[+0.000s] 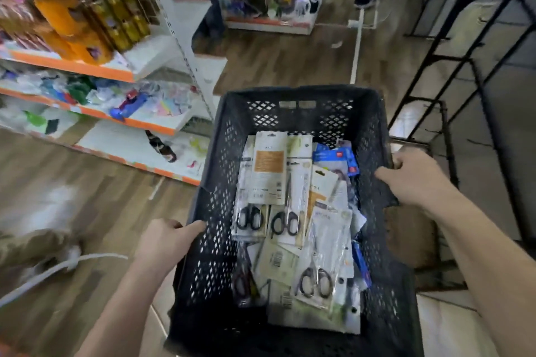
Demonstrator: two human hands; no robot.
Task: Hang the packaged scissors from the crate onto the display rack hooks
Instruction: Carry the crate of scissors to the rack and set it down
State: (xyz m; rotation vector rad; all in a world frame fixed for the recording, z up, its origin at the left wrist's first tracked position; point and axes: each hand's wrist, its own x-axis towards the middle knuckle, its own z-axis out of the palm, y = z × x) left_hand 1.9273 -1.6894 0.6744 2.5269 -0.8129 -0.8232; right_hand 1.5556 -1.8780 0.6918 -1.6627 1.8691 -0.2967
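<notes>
Left of the black plastic crate stands white shelving with orange edges and mixed goods. Right of the crate rises a black metal rack, and a white cable lies on the wood floor to its left. The left hand grips the crate's left rim and the right hand its right rim, fingers curled over. Packaged scissors, carded in glossy film, lie heaped inside the perforated crate.
</notes>
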